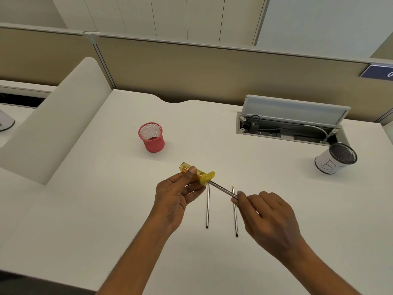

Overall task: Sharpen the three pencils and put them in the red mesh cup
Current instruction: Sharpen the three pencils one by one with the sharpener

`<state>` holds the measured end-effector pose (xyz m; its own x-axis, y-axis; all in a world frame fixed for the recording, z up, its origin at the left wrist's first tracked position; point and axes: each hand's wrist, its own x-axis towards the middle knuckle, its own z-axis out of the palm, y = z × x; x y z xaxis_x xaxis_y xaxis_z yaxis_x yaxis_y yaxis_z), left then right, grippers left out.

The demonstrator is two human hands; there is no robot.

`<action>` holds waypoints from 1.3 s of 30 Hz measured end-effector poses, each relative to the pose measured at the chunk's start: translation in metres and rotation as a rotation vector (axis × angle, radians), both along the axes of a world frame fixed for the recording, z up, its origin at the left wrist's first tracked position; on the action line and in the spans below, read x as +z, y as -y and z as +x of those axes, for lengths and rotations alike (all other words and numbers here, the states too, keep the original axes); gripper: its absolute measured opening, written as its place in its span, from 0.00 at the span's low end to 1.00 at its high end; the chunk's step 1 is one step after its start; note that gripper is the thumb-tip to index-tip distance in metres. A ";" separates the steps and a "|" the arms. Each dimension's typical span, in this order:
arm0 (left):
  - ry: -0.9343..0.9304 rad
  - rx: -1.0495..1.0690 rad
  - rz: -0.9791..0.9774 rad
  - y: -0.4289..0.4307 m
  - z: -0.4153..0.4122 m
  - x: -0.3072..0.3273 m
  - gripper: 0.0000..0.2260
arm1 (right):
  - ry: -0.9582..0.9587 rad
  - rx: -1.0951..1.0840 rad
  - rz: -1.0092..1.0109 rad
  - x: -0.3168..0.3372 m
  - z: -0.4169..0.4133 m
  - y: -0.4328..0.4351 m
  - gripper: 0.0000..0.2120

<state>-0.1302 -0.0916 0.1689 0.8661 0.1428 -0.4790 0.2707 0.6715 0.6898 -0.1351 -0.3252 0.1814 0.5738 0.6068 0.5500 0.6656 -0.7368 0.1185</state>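
The left hand (176, 196) grips the sharpener (196, 172), and the right hand (270, 216) pinches a pencil (222, 189) pushed into it. Two other pencils (207, 207) lie mid-desk (106, 209), and the red mesh cup (152, 137) beyond holds none.

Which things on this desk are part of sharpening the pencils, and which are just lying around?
For the job: yellow translucent plastic sharpener, gripped by left hand; thin dark pencil in it, pinched by right hand; two loose dark pencils; red mesh cup.
Lying about: black mesh cup wrapped in white paper; open grey cable box.
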 end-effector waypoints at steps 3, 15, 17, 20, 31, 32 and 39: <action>0.015 -0.016 0.022 0.000 0.000 0.001 0.11 | -0.100 -0.026 0.076 0.004 -0.006 -0.005 0.10; 0.025 0.007 0.012 -0.002 -0.007 0.003 0.11 | -0.871 -0.174 0.700 0.017 -0.010 -0.012 0.05; 0.026 0.015 -0.004 -0.002 -0.007 0.006 0.11 | -0.477 -0.037 0.406 0.016 -0.010 -0.009 0.05; 0.020 0.025 -0.014 -0.001 -0.008 0.008 0.13 | -0.046 -0.020 0.046 0.009 -0.007 -0.003 0.09; 0.034 -0.017 0.041 0.001 -0.013 0.003 0.10 | -1.582 -0.430 1.107 0.029 -0.009 -0.014 0.17; 0.031 -0.015 0.049 0.001 -0.013 0.003 0.10 | -1.678 -0.442 1.146 0.031 -0.007 -0.013 0.16; 0.022 0.025 0.023 0.001 -0.010 0.007 0.09 | -0.563 -0.110 0.407 0.016 -0.016 -0.008 0.07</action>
